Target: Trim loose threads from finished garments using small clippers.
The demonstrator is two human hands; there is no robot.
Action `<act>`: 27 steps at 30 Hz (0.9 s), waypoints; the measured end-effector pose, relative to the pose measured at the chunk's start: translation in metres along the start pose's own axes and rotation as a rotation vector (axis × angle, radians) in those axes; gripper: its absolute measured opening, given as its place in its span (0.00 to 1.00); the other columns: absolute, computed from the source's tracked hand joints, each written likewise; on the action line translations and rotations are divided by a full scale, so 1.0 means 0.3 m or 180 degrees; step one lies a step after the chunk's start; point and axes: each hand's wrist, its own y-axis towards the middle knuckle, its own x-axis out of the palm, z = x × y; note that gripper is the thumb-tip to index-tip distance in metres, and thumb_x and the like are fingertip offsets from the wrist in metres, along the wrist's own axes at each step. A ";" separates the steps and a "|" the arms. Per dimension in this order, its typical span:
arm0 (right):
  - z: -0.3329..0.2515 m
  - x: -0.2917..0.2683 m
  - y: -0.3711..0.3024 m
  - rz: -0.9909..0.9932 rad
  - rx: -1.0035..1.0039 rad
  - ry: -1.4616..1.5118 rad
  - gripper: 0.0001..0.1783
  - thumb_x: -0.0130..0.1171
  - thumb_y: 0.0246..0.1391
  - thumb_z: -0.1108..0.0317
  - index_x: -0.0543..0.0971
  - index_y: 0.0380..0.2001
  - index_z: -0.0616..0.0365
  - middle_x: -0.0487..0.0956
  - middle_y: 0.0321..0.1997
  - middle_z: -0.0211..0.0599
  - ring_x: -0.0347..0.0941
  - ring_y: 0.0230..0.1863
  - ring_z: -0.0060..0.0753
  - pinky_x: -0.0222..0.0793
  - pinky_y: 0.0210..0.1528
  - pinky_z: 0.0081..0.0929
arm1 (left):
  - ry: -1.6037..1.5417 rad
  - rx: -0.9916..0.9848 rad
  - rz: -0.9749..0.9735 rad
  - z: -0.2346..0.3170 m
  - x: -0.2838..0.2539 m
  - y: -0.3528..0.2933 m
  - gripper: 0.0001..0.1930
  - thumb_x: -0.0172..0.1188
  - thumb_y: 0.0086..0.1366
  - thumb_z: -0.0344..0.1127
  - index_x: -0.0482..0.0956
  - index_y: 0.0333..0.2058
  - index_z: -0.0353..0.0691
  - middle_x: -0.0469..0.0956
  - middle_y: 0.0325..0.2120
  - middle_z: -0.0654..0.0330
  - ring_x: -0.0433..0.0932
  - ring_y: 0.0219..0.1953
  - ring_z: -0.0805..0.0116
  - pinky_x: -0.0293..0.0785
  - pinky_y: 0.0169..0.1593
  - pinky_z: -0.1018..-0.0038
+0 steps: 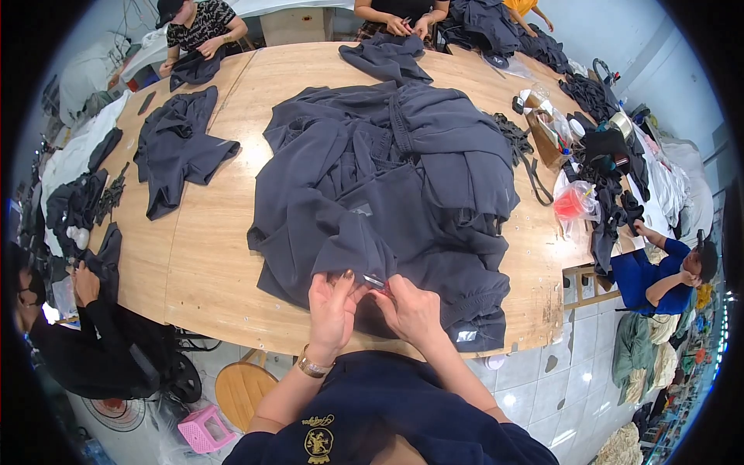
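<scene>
A big pile of dark grey garments (457,155) with gathered elastic waistbands covers the middle of the wooden table. At its near edge, my left hand (333,310) pinches the hem of a dark grey garment (341,240) between thumb and fingers. Close beside it, my right hand (415,310) is closed around small thread snips (373,280), whose metal blades point toward the left fingertips at the hem. The snips' handle is mostly hidden in the right hand. Another garment in the pile shows a pale label (466,336) at its lower right corner.
Across the wooden table (232,263), people handle dark garments at the far side and far left. A loose dark garment (178,147) lies left of the pile. At right are a red drink in a plastic bag (572,203) and dark straps. A wooden stool (244,391) stands at my left.
</scene>
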 end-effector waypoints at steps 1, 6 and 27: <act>0.000 0.000 0.001 0.0001 0.0000 0.0000 0.15 0.61 0.50 0.59 0.68 0.23 0.56 0.72 0.18 0.36 0.71 0.16 0.41 0.63 0.17 0.32 | 0.0018 0.0026 -0.0005 -0.002 -0.003 0.000 0.11 0.49 0.66 0.24 0.66 0.47 0.35 0.72 0.41 0.59 0.75 0.43 0.67 0.74 0.48 0.68; 0.002 -0.001 0.001 -0.0003 -0.0025 0.0065 0.15 0.61 0.50 0.59 0.68 0.23 0.56 0.72 0.18 0.36 0.71 0.16 0.41 0.63 0.17 0.32 | -0.0021 -0.0022 0.0000 0.002 0.005 -0.003 0.11 0.49 0.66 0.24 0.66 0.47 0.35 0.72 0.40 0.59 0.75 0.43 0.67 0.74 0.48 0.68; -0.001 -0.007 0.005 0.0043 0.0083 0.0104 0.15 0.60 0.52 0.60 0.69 0.24 0.57 0.73 0.19 0.39 0.71 0.17 0.43 0.64 0.18 0.32 | 0.0120 0.0113 0.0083 -0.014 0.005 -0.004 0.12 0.50 0.65 0.23 0.66 0.47 0.36 0.71 0.40 0.61 0.73 0.43 0.71 0.74 0.50 0.68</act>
